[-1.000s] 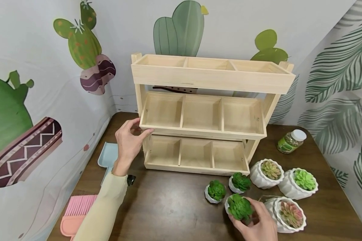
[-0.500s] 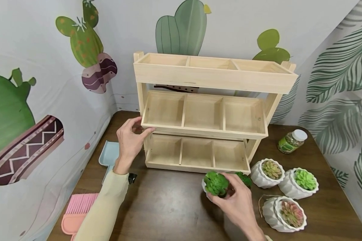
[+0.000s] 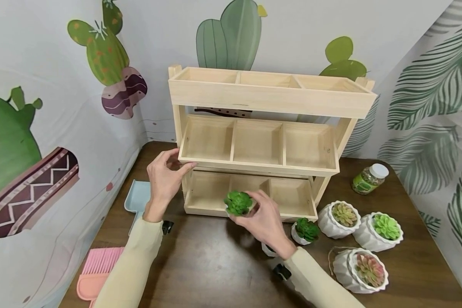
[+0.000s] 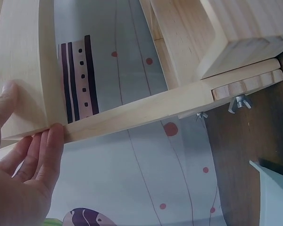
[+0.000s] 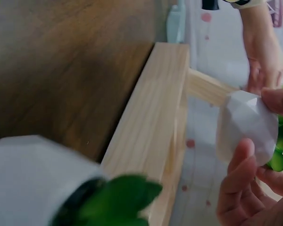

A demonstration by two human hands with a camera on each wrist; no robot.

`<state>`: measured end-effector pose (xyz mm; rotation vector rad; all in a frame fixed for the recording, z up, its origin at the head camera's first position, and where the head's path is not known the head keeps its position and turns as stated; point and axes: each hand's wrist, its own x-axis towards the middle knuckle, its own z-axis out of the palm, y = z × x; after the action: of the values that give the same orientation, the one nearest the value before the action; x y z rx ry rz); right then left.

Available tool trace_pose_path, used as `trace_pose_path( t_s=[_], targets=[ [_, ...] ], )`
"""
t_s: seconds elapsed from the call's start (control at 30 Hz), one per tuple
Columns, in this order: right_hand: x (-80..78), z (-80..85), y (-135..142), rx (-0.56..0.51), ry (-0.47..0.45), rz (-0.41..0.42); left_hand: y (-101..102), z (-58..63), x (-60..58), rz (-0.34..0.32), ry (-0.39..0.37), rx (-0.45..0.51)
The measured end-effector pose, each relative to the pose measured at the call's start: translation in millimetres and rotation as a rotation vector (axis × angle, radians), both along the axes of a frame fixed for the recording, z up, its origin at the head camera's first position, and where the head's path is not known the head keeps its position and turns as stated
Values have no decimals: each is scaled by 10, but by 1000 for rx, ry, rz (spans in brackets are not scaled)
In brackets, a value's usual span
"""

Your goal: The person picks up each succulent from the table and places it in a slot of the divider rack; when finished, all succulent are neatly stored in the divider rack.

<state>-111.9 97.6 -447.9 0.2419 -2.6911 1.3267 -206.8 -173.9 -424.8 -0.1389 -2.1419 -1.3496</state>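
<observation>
Nearest: a pink brush (image 3: pixel 102 262), handle cropped; then a white pot (image 3: pixel 268 250), mostly hidden. Beyond, the right hand (image 3: pixel 263 217) holds a potted succulent (image 3: pixel 238 202) before the wooden rack (image 3: pixel 271 97); the left hand (image 3: pixel 164 176) grips its middle tier (image 3: pixel 259 142).

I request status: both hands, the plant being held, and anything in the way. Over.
Left hand gripping middle tray at left end. Right hand holding small potted plant near bottom tray. Middle tray above may limit clearance.
</observation>
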Motion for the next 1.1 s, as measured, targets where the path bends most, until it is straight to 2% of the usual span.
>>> trace_pose_path(
  t_s=[0.33, 0.57, 0.67, 0.7, 0.9, 0.93, 1.1],
  targets=[
    [-368, -67, -435, 17, -26, 64, 7, -28, -10, -16, 3, 1],
    [-583, -187, -669, 0, -73, 64, 12, -19, -9, -5, 1, -19],
    [-655, -234, -751, 1, -62, 58, 4, -15, -5, -2, 3, -19],
    [-725, -350, -765, 2, -34, 63, 0, -14, -2, -1, 3, -18],
    [-809, -381, -887, 10, -74, 49, -19, -2, 1, -7, 12, -17],
    [-771, -274, -915, 14, -105, 43, -21, -2, -2, -8, 14, -18],
    [-845, -278, -971, 64, -99, 59, -22, -2, -11, 1, 13, -18]
  ],
)
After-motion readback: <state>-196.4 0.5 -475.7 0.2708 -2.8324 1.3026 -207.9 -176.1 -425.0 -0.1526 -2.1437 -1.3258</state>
